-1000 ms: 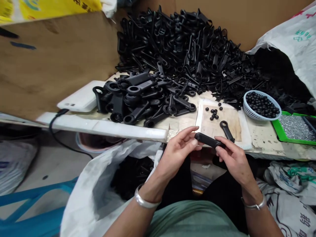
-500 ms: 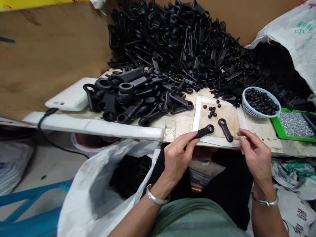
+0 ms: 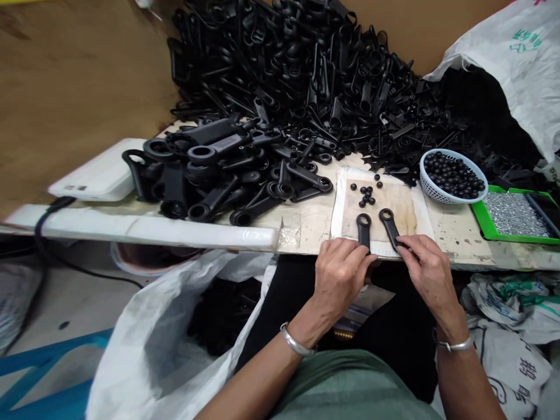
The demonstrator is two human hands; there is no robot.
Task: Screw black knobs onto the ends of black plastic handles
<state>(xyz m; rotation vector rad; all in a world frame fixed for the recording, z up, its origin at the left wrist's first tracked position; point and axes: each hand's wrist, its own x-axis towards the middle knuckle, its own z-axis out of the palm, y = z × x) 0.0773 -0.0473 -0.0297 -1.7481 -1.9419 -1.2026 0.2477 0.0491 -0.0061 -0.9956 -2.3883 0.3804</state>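
My left hand (image 3: pixel 341 274) is closed on the lower end of a black ring-ended plastic handle (image 3: pixel 364 232), which lies with its ring pointing away from me. Beside it, a second black ring-ended handle (image 3: pixel 389 226) rests tilted on a stained white cloth pad (image 3: pixel 411 213). My right hand (image 3: pixel 426 265) pinches the lower end of that second handle between thumb and fingers. Several small black balls (image 3: pixel 366 195) lie loose on the pad, beyond the two handles. The lower tips of both handles are partly hidden by my fingers.
A large heap of black parts (image 3: pixel 271 76) covers the back. Nearer sit more ring-ended handles (image 3: pixel 210 157) and a white box (image 3: pixel 102 169) with a cable. On the right are a blue basket (image 3: pixel 455 198) of balls and a green tray (image 3: pixel 485 221) of small metal pieces. A white sack (image 3: pixel 144 326) stands below.
My left hand has turned its handle upright and set it on the pad's front edge. My right hand has moved left onto the second handle. The view has shifted slightly right.
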